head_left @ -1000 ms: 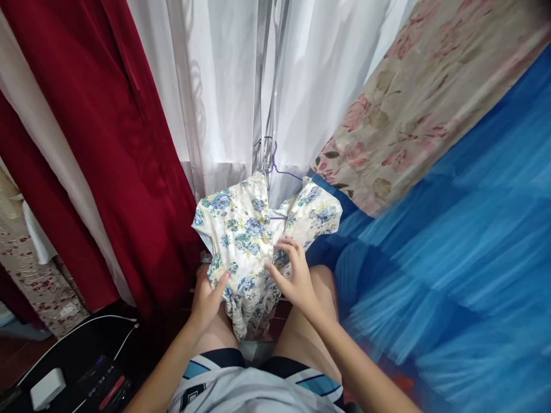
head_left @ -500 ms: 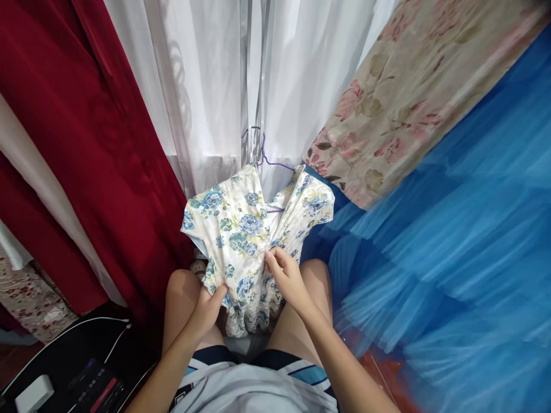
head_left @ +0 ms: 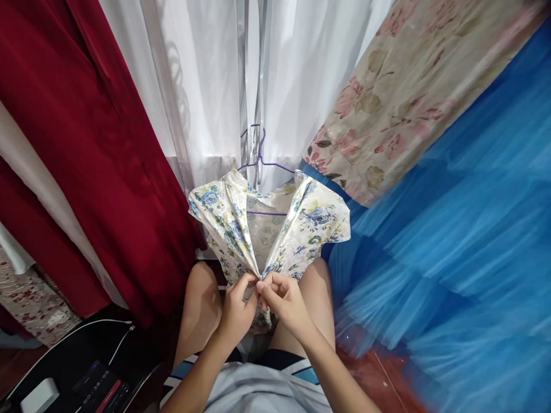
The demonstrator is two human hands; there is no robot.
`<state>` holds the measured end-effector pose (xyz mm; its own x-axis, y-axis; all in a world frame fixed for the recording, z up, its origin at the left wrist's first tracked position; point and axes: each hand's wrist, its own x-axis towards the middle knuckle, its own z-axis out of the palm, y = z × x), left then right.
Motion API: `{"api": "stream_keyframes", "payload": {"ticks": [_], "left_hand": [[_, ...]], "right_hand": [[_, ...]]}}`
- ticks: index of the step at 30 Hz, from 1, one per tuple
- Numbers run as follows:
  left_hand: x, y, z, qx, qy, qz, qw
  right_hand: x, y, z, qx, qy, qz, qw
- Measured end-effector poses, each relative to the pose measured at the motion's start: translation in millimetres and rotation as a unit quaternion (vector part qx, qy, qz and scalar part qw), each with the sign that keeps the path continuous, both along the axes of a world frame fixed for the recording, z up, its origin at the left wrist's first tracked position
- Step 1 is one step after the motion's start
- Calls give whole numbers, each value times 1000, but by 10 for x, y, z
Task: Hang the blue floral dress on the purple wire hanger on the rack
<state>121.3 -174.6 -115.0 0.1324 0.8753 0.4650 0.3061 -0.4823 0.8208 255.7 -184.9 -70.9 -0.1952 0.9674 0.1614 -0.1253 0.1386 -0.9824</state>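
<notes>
Left hand (head_left: 239,303) and right hand (head_left: 284,297) both pinched floral garment (head_left: 317,221) at base of V-shaped opening (head_left: 264,238), seemingly to steady it; purple hanger (head_left: 278,166) spread top.

red cloth (head_left: 94,166) left | white drapes (head_left: 210,86) centre | pink-flowered cloth (head_left: 400,109) right | blue tulle (head_left: 456,264) far right | white block (head_left: 39,396) lower left

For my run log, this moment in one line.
left hand: pinching floral garment; right hand: same, beside left; purple hanger: in garment
</notes>
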Motion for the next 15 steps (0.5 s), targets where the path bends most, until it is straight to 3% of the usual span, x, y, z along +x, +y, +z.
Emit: {"api": "stream_keyframes", "payload": {"ticks": [8,15], "left_hand": [[254,13,67,55,-80,85,992],[290,124,163,26,-66,33,997]], "right_hand": [[77,-5,36,-20,13,-4,1000],[127,75,30,-14,14,-65,998]]}}
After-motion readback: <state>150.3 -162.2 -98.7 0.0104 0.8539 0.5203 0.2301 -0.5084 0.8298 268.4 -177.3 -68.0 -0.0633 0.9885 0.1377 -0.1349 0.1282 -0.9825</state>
